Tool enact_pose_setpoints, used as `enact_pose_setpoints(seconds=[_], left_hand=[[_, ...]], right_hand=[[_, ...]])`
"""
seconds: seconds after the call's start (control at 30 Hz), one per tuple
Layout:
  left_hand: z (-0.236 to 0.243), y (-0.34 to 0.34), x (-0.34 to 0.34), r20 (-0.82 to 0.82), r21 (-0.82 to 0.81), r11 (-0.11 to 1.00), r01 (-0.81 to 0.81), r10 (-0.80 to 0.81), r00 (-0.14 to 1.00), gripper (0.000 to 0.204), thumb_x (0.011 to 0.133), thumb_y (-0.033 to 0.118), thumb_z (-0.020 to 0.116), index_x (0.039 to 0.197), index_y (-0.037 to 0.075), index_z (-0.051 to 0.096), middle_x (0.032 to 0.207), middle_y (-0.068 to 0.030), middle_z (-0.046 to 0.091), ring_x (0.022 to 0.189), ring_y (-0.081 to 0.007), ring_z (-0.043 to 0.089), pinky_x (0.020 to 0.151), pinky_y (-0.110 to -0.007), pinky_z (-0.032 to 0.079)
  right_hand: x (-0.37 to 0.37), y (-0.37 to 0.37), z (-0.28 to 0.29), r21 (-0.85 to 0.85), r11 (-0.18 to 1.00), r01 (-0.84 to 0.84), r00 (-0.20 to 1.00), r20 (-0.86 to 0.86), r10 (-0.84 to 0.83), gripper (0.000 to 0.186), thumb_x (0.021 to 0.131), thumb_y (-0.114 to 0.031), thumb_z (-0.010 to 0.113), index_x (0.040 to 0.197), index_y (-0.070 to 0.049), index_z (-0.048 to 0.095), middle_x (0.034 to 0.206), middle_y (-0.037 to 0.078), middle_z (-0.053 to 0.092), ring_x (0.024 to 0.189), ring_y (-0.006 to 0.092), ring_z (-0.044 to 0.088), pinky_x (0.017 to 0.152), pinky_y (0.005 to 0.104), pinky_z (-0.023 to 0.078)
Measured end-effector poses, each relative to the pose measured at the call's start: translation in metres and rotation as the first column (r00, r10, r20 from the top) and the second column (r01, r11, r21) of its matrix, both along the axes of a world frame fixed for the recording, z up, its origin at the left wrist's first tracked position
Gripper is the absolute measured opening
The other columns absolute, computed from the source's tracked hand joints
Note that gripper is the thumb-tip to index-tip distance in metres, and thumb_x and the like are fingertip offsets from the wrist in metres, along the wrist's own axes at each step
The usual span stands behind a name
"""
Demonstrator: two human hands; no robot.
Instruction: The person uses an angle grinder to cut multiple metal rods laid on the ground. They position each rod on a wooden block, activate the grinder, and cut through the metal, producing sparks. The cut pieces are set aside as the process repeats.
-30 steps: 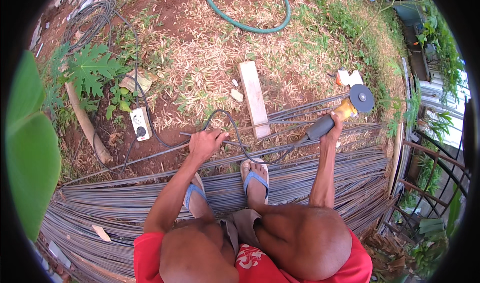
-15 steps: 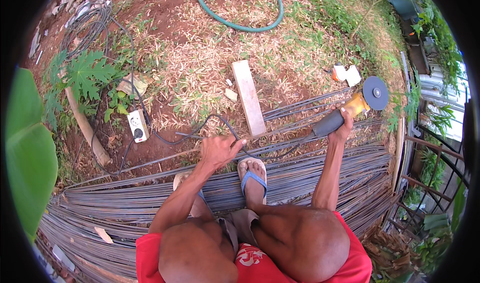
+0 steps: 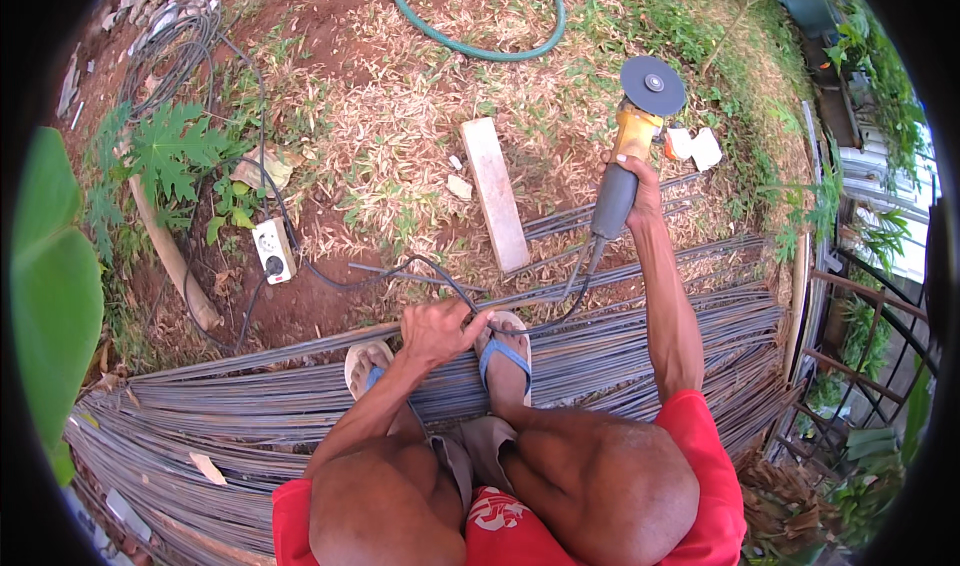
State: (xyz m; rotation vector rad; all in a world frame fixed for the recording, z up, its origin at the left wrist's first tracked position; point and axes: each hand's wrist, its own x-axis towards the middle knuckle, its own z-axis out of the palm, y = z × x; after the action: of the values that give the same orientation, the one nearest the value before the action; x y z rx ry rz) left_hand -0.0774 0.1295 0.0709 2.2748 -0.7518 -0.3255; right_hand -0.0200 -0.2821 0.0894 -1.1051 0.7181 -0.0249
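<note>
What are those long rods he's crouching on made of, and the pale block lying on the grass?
The rods look like steel rebar: thin, grey-brown, dull, seemingly lightly rusted. The block appears to be bare wood: pale, flat-faced, squared, unpainted.

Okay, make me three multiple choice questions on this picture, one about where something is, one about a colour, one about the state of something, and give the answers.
1. Where does the wooden block lie?
A. on the grass beyond the rebar
B. in the left hand
C. on the hose

2. What colour is the hose?
A. red
B. green
C. white

3. What is the right hand doing?
A. hanging free
B. gripping the angle grinder, lifted off the rebar
C. resting on a knee

Answers: 1 A, it lies on dry grass; 2 B, a green loop; 3 B, fingers wrap the grinder's body.
</note>
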Motion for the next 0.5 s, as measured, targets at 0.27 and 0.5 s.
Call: enact_pose_setpoints(seconds=[0.27,0.5], left_hand=[[-0.002,0.001,0.018,0.004,0.021,0.999,-0.043,0.043,0.999,0.045,0.089,0.047,0.082,0.068,0.009,0.073,0.059,-0.0094,0.067,0.048,-0.0281,0.064,0.047,-0.043,0.046],[-0.002,-0.008,0.054,-0.066,0.103,0.992,-0.074,0.081,0.995,0.05,0.093,0.05,0.076,0.067,0.007,0.07,0.063,-0.013,0.069,0.054,-0.0344,0.068,0.052,-0.048,0.05]], right_hand=[[-0.054,0.0,0.049,-0.18,0.923,0.341,0.932,0.19,-0.307,0.052,0.088,-0.011,0.075,0.132,0.002,0.051,0.105,0.016,0.069,0.089,0.0248,0.072,0.064,0.0363,0.063],[-0.184,0.03,0.06,-0.117,0.71,0.694,0.71,0.27,-0.65,0.045,0.091,-0.018,0.071,0.129,0.0,0.056,0.103,0.013,0.069,0.095,0.0245,0.069,0.072,0.0392,0.062]])
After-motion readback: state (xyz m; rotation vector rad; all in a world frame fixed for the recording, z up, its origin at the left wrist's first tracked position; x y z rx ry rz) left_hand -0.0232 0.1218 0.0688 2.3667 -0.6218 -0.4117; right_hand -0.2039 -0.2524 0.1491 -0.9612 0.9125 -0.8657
